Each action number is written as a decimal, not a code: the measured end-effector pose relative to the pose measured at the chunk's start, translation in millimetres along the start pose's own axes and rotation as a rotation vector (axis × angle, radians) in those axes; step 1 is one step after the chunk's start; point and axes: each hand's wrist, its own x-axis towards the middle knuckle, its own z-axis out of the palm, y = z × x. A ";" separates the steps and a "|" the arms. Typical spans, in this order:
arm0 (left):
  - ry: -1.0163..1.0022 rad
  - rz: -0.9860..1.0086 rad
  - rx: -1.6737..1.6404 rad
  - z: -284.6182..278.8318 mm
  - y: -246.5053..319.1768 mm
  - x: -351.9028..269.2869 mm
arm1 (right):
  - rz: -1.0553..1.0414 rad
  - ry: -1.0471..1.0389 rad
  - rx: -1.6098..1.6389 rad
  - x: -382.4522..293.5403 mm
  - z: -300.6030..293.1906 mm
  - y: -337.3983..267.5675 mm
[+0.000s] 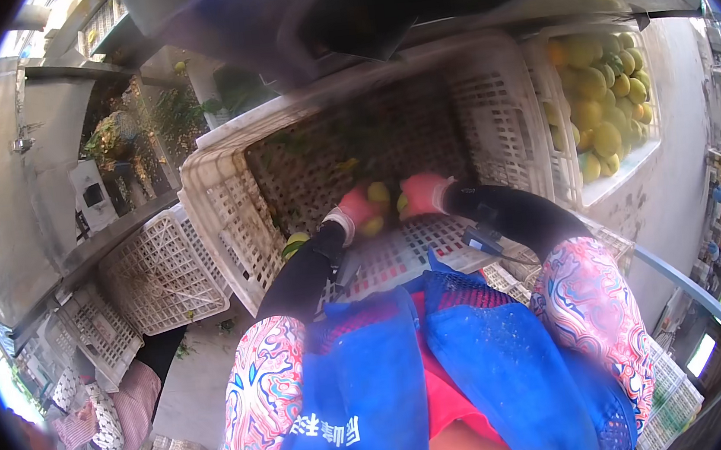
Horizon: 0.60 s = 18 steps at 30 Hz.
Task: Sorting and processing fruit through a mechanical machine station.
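Observation:
Both hands reach down into a large white plastic crate (221, 193) with slatted walls. Pink gloves cover them. My left hand (359, 207) has its fingers around yellow-green round fruit (377, 192); another fruit (370, 226) is just beneath it. Close by on the right, my right hand (422, 194) is closed on a green fruit (402, 203), mostly hidden by the glove. One more green fruit with a leaf (296, 243) lies by the crate's near left side, beside my left forearm. Leaves and a small yellow piece (347, 164) are on the crate's dark floor.
A second white crate (623, 179) full of yellow-green fruit stands at the right. Emptied-looking crates (164, 276) are at the left, under a metal machine edge (120, 232). A person (103, 425) is at the lower left. A blue metal rail (699, 293) curves at the lower right.

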 end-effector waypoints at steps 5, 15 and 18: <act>0.061 0.062 -0.396 -3.4 -17.1 -6.2 | 0.078 -0.010 0.075 20.4 -3.0 13.5; 0.111 -0.154 0.101 -19.4 14.6 -7.2 | 0.069 0.461 0.433 34.0 5.7 6.3; -0.046 -0.233 0.303 -23.1 72.7 -12.3 | -0.005 0.571 0.402 36.0 -15.3 -27.1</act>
